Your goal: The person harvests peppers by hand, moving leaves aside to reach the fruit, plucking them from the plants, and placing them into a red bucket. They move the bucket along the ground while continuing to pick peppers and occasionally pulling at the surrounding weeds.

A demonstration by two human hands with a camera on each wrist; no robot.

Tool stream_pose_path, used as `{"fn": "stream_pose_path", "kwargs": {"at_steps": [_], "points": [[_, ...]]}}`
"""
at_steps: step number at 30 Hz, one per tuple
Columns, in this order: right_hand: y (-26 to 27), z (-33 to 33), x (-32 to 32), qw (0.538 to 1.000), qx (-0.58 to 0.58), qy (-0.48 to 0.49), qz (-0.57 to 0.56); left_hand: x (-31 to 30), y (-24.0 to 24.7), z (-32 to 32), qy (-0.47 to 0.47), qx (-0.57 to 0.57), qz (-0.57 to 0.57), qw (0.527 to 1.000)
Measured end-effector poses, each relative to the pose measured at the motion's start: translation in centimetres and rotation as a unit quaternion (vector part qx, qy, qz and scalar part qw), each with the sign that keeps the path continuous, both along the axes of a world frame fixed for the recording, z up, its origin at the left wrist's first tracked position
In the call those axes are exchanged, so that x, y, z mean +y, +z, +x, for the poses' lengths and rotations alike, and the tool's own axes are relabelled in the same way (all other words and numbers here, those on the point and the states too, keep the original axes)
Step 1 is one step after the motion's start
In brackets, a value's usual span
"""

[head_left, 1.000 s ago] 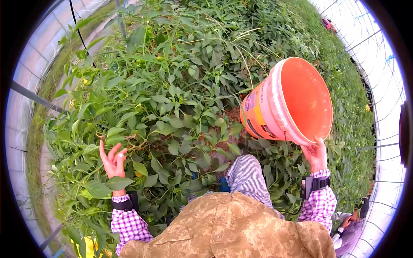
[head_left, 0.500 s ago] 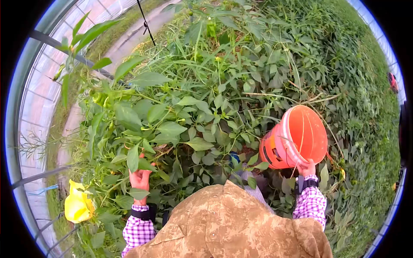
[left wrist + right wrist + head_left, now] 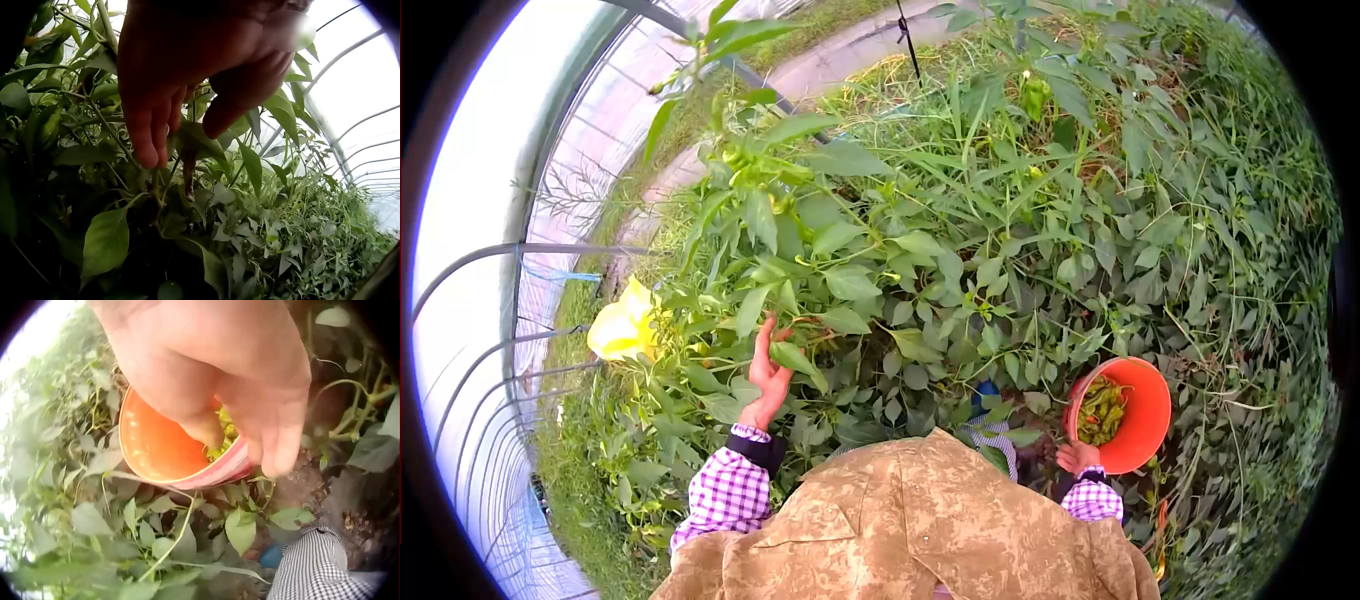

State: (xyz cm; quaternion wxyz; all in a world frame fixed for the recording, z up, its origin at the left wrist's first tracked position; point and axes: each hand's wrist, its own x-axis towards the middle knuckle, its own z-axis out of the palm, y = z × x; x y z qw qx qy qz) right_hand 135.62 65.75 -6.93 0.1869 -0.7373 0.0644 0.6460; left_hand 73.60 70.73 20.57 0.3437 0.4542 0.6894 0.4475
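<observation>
An orange bucket (image 3: 1145,415) stands low among the plants at the right, tilted, with green and some reddish peppers (image 3: 1103,412) inside. My right hand (image 3: 1080,457) grips its rim; in the right wrist view the thumb (image 3: 203,428) goes inside the wall and the fingers lie outside. At the left, my left hand (image 3: 769,380) reaches into a pepper plant (image 3: 840,280), fingers extended and thumb apart. In the left wrist view, a leaf (image 3: 199,140) and a shrivelled brown thing (image 3: 189,178) hang between thumb and fingers of the left hand (image 3: 187,75).
Dense leafy plants surround me on all sides. A yellow bag-like thing (image 3: 623,325) hangs or lies at the left. Metal hoops (image 3: 550,250) and plastic sheeting bound that side. A black cord (image 3: 908,45) hangs at the top. My checked trouser leg (image 3: 312,562) is beside the bucket.
The bucket has come down and tilted so its peppers show, the right hand still on its rim. My left hand stays by the same plant, its fingers now straighter. The view has swung left.
</observation>
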Motion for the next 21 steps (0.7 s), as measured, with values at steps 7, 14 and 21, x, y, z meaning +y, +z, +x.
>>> {"fn": "stream_pose_path", "kwargs": {"at_steps": [7,14,21], "points": [[14.5,-13.6,13.7,0.856,0.145,0.453,0.204,-1.9,1.3,1.1,0.025,-0.046,0.026,0.998],[24.4,-31.3,21.6,0.563,0.23,0.648,0.458,-6.3,4.7,3.7,0.114,-0.065,-0.025,0.991],[25.7,-47.0,16.5,0.366,0.088,0.605,0.702,-4.7,6.7,1.2,0.075,-0.022,0.001,0.997]]}}
